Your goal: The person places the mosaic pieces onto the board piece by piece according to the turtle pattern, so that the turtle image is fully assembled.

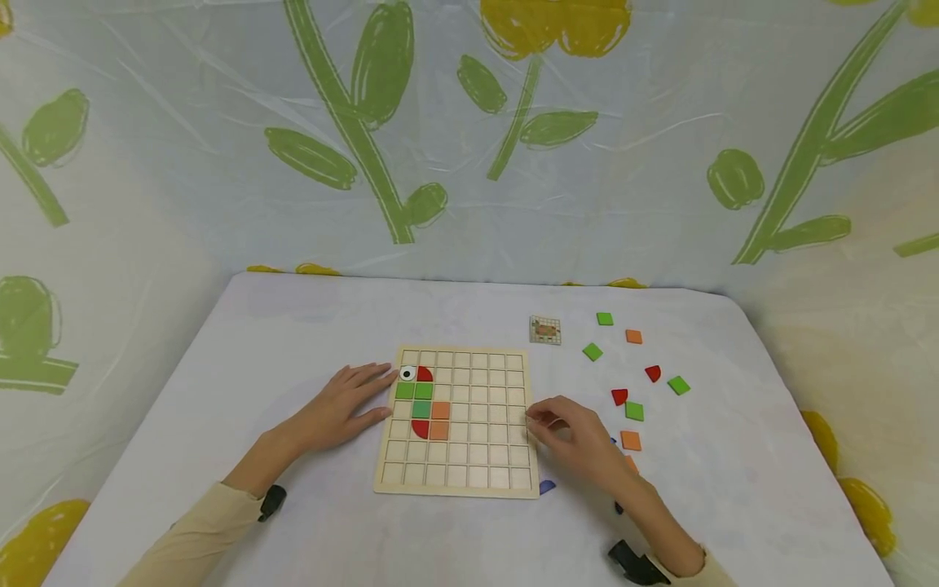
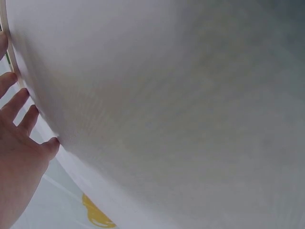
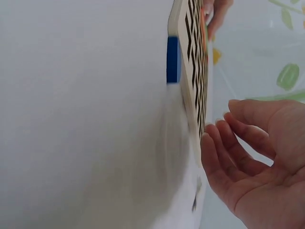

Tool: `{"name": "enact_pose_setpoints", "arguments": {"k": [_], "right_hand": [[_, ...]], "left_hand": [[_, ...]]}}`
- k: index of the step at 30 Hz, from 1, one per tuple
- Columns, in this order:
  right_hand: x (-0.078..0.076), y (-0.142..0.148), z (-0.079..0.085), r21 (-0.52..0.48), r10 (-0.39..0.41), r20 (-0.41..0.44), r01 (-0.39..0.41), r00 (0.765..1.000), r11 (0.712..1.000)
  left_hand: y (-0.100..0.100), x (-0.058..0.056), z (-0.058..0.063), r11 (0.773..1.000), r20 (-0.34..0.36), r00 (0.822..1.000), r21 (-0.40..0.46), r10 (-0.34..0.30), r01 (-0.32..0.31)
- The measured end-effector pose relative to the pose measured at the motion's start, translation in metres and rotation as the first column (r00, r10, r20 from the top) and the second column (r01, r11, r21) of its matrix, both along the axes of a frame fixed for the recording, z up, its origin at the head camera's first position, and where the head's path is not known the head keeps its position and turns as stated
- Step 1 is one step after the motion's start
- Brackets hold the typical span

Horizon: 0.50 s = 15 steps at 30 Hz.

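Observation:
A wooden grid board (image 1: 491,465) lies on the table. In its upper left cells sit a white eye tile (image 1: 407,373), green squares (image 1: 423,391), orange squares (image 1: 440,410) and red quarter-circles (image 1: 421,429). My left hand (image 1: 345,412) rests at the board's left edge, fingers spread and fingertips against the rim; the left wrist view shows those fingers (image 2: 19,102) along the rim. My right hand (image 1: 575,432) is at the board's right edge with loosely bent fingers. In the right wrist view, no piece shows between its thumb and fingers (image 3: 228,152).
Right of the board lie loose green squares (image 1: 678,386), orange squares (image 1: 631,440) and red quarter-circles (image 1: 619,396). A blue piece (image 1: 547,487) is beside the board's lower right corner. Behind the board lies a small pattern card (image 1: 545,330). Patterned cloth (image 1: 623,163) surrounds the table.

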State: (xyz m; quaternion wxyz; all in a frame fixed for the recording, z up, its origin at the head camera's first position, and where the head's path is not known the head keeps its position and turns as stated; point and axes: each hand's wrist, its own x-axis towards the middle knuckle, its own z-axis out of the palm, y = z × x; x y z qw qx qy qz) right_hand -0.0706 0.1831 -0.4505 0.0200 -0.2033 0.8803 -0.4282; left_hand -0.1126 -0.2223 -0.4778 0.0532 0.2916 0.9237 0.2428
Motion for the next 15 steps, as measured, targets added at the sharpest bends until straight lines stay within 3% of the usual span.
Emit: {"name": "enact_pose_setpoints", "arguments": {"k": [15], "right_hand": [[0.020, 0.056, 0.003, 0.078, -0.076, -0.076, 0.082, 0.994, 0.994]], "left_hand": [[0.001, 0.000, 0.003, 1.000, -0.004, 1.000, 0.001, -0.002, 0.002]]}}
